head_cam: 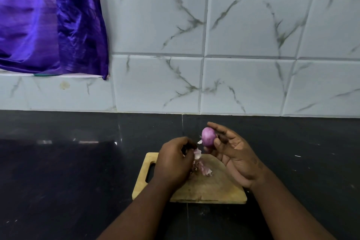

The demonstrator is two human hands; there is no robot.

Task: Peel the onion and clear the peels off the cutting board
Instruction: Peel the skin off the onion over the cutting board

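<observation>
Onion (208, 136), glossy purple, mostly peeled, pinched in right hand (236, 157) fingers; left hand (173, 161) clutches peel (197, 154).

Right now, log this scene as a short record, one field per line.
onion: purple, held above the board in the right hand
left hand: closed on a strip of peel
loose peels: lying on the cutting board
cutting board: wooden, handle slot at its left, on the dark counter
backdrop: marbled white tiles, purple cloth
</observation>
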